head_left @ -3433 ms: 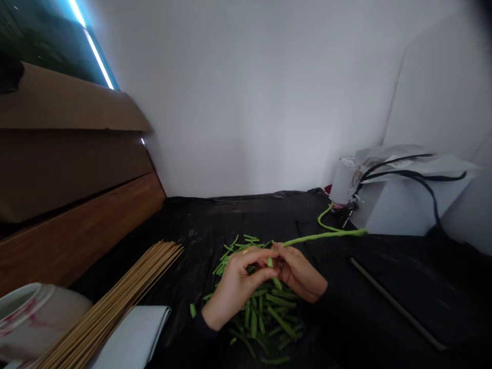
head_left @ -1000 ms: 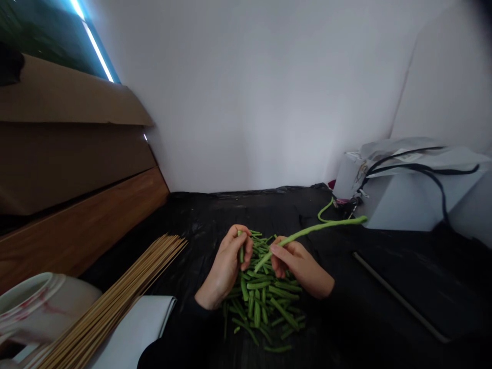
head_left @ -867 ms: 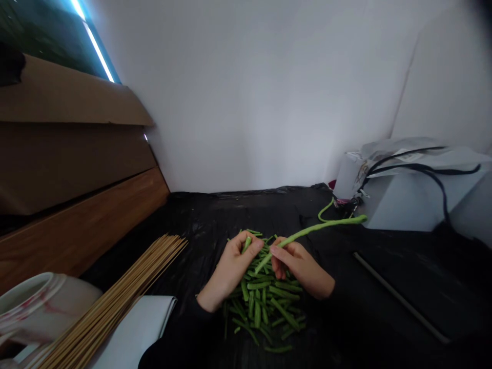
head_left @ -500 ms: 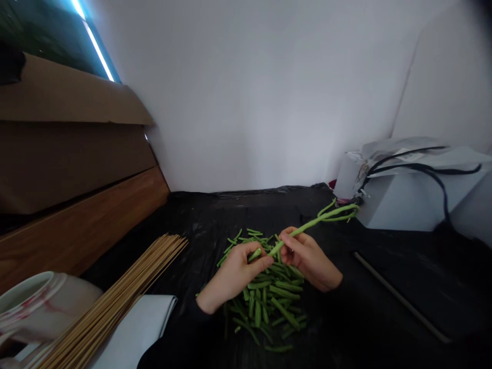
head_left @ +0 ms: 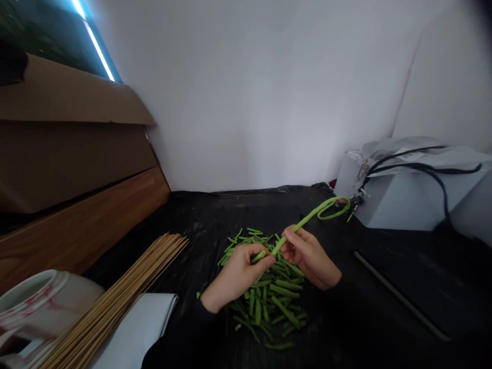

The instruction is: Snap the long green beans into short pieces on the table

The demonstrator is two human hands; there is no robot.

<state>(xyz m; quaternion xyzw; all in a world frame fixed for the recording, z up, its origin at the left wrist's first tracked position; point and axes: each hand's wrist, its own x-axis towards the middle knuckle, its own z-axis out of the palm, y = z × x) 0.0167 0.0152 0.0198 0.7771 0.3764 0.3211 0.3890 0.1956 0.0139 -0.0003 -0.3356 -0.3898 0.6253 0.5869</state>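
A long green bean (head_left: 309,217) slants up and to the right from my hands, its far end curled into a loop. My right hand (head_left: 309,256) pinches it between thumb and fingers. My left hand (head_left: 241,271) is closed at the bean's lower end, thumb and fingers pressed together, with a short green piece (head_left: 260,256) showing between them. Beneath both hands lies a pile of short cut bean pieces (head_left: 284,292), partly hidden by the left hand.
Black sheeting (head_left: 215,205) covers the table. At left lie a bundle of thin sticks (head_left: 126,287), a folded white sheet (head_left: 134,328) and a whitish mug (head_left: 57,302). A cardboard box (head_left: 73,154) stands behind. At right are a white box with black cords (head_left: 407,200) and a dark flat object (head_left: 418,292).
The bean's looped end has swung slightly left and turned, showing a rounder loop. Both hands keep their grip and have barely shifted.
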